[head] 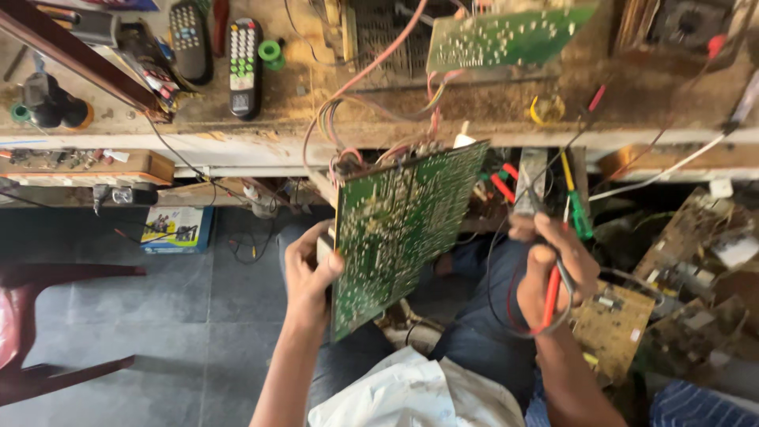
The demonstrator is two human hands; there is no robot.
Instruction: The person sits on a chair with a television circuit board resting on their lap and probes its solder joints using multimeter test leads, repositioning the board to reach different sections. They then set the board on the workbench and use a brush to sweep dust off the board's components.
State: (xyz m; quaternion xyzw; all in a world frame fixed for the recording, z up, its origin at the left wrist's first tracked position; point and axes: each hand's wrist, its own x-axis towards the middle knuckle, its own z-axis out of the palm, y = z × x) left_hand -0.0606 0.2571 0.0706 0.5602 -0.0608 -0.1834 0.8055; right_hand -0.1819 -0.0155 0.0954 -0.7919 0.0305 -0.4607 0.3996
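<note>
My left hand point(310, 273) grips the left edge of a large green circuit board point(399, 229), held upright over my lap with its solder side facing me. Red and pink wires point(348, 91) run from the board's top up to the workbench. My right hand point(549, 265) is closed on a red probe point(551, 299) and a black probe point(545, 217), with their thin leads looping below the hand. That hand sits to the right of the board, not touching it.
The dusty workbench point(261, 134) holds two remote controls point(243, 65), another green circuit board point(506, 35) and a green tape roll point(270, 52). Screwdrivers point(579, 213) hang under the bench edge. Scrap boards point(613, 324) pile up at the right; a red chair point(32, 324) stands at the left.
</note>
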